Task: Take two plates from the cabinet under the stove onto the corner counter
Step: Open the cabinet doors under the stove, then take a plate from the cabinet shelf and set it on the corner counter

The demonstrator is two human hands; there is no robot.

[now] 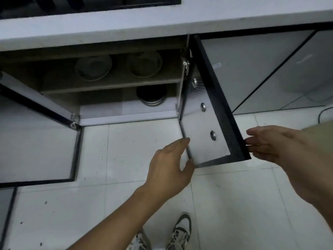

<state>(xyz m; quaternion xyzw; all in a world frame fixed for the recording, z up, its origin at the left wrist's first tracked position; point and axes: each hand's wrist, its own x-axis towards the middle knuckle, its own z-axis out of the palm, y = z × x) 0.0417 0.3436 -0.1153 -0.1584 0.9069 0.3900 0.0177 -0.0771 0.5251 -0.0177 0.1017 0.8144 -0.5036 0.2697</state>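
Nearest the camera, two laced sneakers stood on the glossy white floor tiles, speckled with dark flecks. Above them the left hand reached forward, its grip loosely spread, thumb and fingertips touching the inner edge of the right cabinet door, a flat white panel with a black border and two round metal fittings. The right hand lay at the door's outer black edge, fingers extended and apart, pinching nothing. The left cabinet door also hung open. Well beyond both hands, inside the dim wooden cabinet, two round pale plates, perhaps shallow bowls, sat side by side on the upper shelf; a dark round pot rested below. The smooth pale desk ran above, carrying the black stove.
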